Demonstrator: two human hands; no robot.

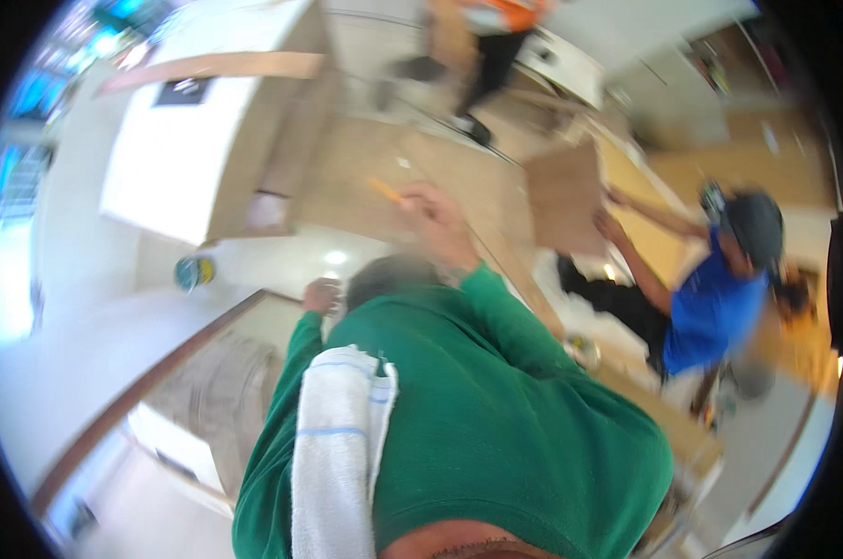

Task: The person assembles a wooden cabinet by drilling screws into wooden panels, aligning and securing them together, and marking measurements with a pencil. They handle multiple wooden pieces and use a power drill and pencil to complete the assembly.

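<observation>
My right hand (433, 216), at the end of a green sleeve, is closed around a slim yellow pencil (384, 190) that points to the left. It is over a brown floor area and smeared by motion. My left hand (318, 296) is lower and further left, its fingers curled by a small pale thing too blurred to name. A white towel (333, 447) with blue stripes hangs over my left shoulder, against my green top.
On the right, a person in blue (720, 307) holds a brown board (565, 198). Another person's dark-clad legs (491, 70) show at the top. A white cabinet (184, 158) carries a wooden strip (226, 65). A teal-and-yellow can (194, 272) is at left, beyond a brown-edged panel (114, 410).
</observation>
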